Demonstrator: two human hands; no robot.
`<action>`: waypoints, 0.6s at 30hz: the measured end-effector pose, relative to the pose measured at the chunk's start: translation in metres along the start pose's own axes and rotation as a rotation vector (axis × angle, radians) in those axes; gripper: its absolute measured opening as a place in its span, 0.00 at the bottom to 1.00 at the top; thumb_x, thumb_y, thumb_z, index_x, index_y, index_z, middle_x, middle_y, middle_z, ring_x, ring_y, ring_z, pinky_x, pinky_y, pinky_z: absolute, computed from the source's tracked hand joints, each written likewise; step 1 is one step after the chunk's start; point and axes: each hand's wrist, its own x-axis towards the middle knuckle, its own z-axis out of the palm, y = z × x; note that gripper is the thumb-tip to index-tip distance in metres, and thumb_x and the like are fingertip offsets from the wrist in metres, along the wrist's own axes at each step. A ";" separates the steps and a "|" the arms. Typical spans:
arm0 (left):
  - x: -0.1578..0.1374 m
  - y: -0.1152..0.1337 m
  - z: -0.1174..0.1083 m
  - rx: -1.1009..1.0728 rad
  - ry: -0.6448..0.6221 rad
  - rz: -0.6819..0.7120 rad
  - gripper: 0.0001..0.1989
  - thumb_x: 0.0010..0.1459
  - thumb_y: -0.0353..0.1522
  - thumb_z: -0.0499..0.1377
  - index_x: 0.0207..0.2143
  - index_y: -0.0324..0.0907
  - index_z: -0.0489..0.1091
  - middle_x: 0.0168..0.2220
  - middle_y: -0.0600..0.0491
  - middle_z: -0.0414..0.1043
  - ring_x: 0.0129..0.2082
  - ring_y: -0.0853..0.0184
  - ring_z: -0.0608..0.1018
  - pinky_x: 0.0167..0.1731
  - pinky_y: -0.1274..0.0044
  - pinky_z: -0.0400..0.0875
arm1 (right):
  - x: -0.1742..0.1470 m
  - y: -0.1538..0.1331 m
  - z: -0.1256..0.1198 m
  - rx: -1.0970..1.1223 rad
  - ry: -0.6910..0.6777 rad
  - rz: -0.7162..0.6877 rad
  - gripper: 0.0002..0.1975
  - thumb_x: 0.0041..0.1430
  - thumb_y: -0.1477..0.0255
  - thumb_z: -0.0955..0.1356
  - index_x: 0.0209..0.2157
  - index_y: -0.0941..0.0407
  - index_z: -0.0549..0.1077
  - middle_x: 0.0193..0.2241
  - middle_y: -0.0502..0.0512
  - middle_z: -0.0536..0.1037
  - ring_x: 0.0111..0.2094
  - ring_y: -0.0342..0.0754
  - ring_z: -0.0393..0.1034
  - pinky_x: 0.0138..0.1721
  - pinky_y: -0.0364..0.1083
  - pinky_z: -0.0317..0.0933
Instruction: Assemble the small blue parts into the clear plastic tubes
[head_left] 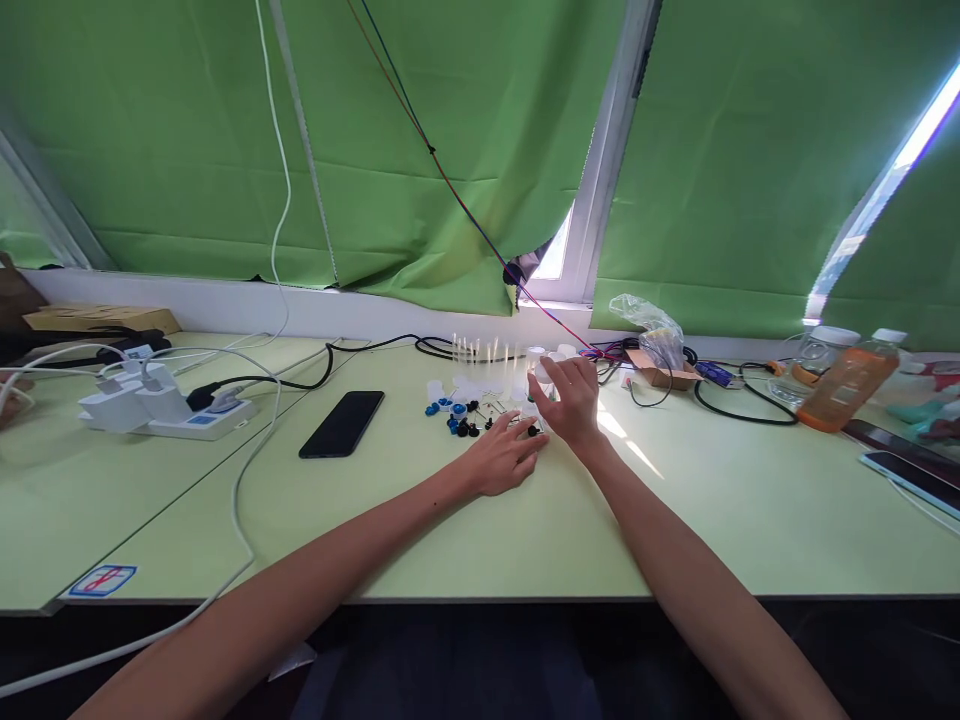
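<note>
My left hand [508,456] rests low on the table with its fingers spread, beside a small black knob-like piece [533,431]. My right hand [570,400] is just to the right and a little higher, its thumb and fingers curled round a small translucent white container [541,370]. Part of that container is hidden by the fingers. Left of my hands lies a cluster of small blue pieces [458,409] and black pieces [463,428], some with thin pins. Behind them stand several clear upright tubes [491,368].
A black phone [342,424] lies to the left, near a white power strip [196,420] with plugs and cables. At the right are an open cardboard box [664,372] with a plastic bag, an orange bottle [851,385], a clear jar [814,360] and another phone [911,478].
</note>
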 end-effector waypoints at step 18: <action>0.010 -0.003 0.009 -0.070 0.137 -0.134 0.14 0.63 0.33 0.49 0.39 0.45 0.75 0.37 0.49 0.74 0.43 0.60 0.73 0.55 0.61 0.59 | -0.013 0.004 0.007 -0.026 -0.074 0.052 0.13 0.63 0.66 0.65 0.47 0.54 0.73 0.35 0.58 0.77 0.44 0.55 0.67 0.53 0.57 0.51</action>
